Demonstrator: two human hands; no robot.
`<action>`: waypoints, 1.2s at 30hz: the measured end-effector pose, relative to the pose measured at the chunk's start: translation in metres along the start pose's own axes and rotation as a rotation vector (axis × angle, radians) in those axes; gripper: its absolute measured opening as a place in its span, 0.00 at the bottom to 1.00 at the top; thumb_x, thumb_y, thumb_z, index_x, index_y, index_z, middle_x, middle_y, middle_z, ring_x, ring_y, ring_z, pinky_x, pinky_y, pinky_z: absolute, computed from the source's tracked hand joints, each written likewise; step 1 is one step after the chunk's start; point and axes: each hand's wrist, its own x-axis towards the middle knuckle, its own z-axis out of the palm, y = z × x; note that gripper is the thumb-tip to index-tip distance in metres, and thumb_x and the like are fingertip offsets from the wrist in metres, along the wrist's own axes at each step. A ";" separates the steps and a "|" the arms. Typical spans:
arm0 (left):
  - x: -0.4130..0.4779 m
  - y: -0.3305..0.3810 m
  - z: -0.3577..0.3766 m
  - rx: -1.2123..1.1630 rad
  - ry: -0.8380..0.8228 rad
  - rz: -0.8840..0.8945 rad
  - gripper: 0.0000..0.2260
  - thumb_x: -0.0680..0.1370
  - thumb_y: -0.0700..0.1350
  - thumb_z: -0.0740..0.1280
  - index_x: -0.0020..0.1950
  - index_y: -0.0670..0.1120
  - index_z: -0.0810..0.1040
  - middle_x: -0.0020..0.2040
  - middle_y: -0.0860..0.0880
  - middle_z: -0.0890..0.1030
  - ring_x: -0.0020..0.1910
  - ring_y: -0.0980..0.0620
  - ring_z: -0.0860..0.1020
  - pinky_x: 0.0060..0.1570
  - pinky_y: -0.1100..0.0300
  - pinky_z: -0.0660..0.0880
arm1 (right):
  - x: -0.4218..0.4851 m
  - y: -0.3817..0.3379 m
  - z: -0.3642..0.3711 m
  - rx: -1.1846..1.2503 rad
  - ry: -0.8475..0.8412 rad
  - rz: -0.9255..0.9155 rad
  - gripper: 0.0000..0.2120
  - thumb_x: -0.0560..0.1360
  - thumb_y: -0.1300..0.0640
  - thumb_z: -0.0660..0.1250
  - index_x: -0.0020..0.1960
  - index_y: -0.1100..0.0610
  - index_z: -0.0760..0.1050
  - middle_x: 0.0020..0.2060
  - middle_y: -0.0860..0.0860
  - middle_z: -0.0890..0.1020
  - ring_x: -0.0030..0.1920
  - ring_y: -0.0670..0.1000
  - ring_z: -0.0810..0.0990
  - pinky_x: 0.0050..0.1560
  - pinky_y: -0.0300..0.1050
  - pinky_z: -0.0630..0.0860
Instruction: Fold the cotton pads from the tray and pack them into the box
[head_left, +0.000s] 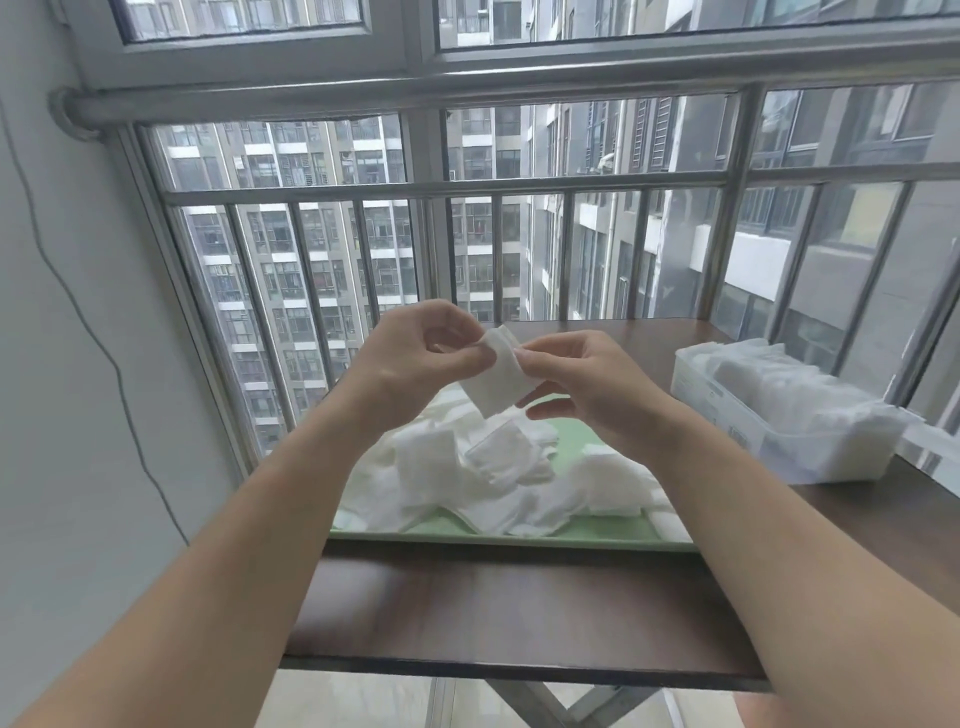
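A white cotton pad hangs in the air above the tray, its top edge bent over. My left hand pinches the pad's upper left corner, and my right hand pinches its upper right side. Below them a pale green tray holds a loose heap of white cotton pads. At the right stands a translucent plastic box with several pads packed inside.
The tray and box sit on a dark brown wooden table with a metal folding frame. Metal window bars rise just behind the table. A white wall with a thin cable lies to the left.
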 end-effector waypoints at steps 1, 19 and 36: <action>0.001 -0.001 0.001 0.001 0.009 0.001 0.05 0.73 0.46 0.77 0.45 0.50 0.82 0.41 0.53 0.85 0.37 0.58 0.79 0.46 0.58 0.75 | 0.000 0.000 0.000 0.003 -0.010 0.002 0.11 0.80 0.57 0.68 0.56 0.63 0.82 0.46 0.60 0.86 0.43 0.53 0.83 0.46 0.46 0.81; -0.006 0.002 0.024 0.553 -0.204 -0.229 0.17 0.69 0.59 0.78 0.49 0.54 0.76 0.45 0.56 0.81 0.45 0.56 0.80 0.48 0.53 0.79 | 0.004 -0.001 -0.012 0.057 0.359 0.050 0.04 0.77 0.59 0.70 0.51 0.58 0.79 0.40 0.52 0.83 0.38 0.50 0.82 0.42 0.43 0.81; 0.001 0.010 0.028 -0.227 0.022 -0.236 0.04 0.75 0.45 0.75 0.49 0.48 0.84 0.35 0.55 0.83 0.31 0.60 0.74 0.33 0.65 0.68 | 0.001 0.001 -0.013 0.095 0.152 0.072 0.12 0.73 0.60 0.76 0.55 0.62 0.82 0.42 0.53 0.86 0.42 0.48 0.85 0.46 0.43 0.82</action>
